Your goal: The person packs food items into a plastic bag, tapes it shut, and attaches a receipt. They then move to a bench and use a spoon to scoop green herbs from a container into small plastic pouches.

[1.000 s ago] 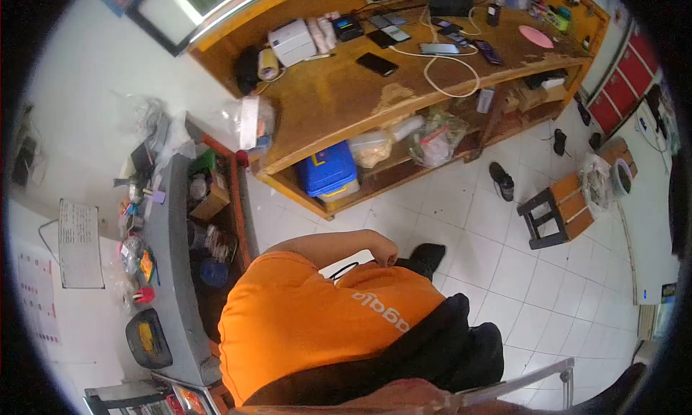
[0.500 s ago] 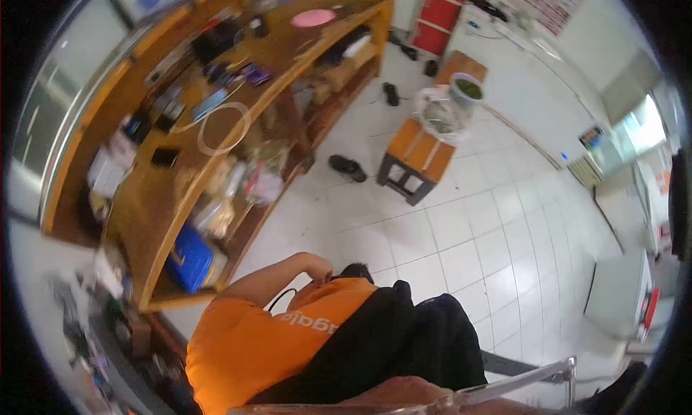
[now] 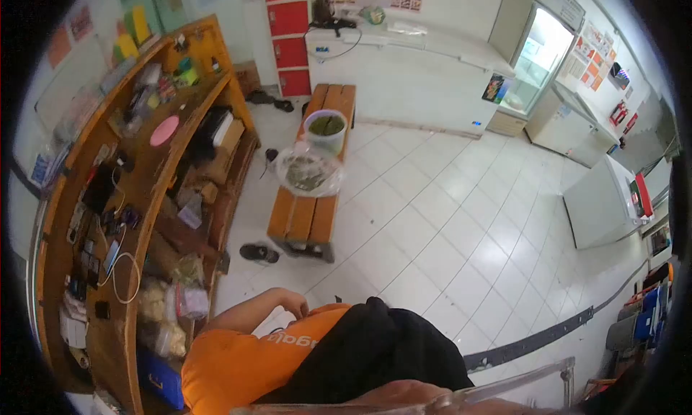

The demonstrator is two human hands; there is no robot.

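Observation:
My left hand [image 3: 291,304] is bent in at the front of an orange shirt [image 3: 241,361], near its upper edge. Its fingers look curled, and whatever they may hold is hidden. A thin dark cord lies on the shirt beside the wrist. Black cloth [image 3: 382,350] covers the right part of the body. My right hand does not show. Beyond the left hand, a dark shoe [image 3: 259,253] lies on the floor by a wooden bench [image 3: 303,217]. On the bench are a clear plastic bag [image 3: 310,173] with green contents and a white bucket [image 3: 324,132] holding something green.
A wooden shelf unit [image 3: 162,199] runs along the left, with cables, bags, a pink disc [image 3: 165,130] and a blue container [image 3: 160,379]. Red lockers [image 3: 290,51] and a long white chest freezer [image 3: 404,83] line the back. A glass-door fridge [image 3: 535,55] stands at the right.
My view has swung to the right and levelled, so the bench and shelves appear further left and more fridges show. My left hand stays at the shirt front.

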